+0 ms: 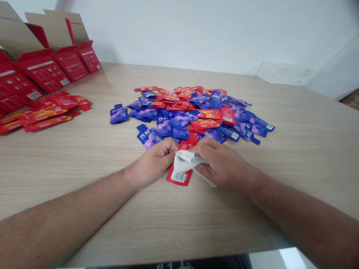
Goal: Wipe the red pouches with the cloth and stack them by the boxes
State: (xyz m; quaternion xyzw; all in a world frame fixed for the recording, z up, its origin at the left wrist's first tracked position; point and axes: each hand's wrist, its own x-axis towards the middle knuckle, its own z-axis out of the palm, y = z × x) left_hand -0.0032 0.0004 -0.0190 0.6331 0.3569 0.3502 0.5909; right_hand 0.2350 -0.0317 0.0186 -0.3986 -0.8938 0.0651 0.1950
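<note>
Low over the table, my left hand is closed on the left edge of a red sachet, whose barcode end points toward me. A folded white cloth is gripped in my right hand and covers the middle of that sachet. The fingertips of both hands are partly hidden. Just beyond them spreads a loose pile of blue sachets and red-orange sachets, overlapping at many angles.
Several open red boxes line the far left, their flaps raised. In front of them lies a stack of red-orange sachets. One blue sachet sits apart at the pile's left. A white wall bounds the wooden table at the back.
</note>
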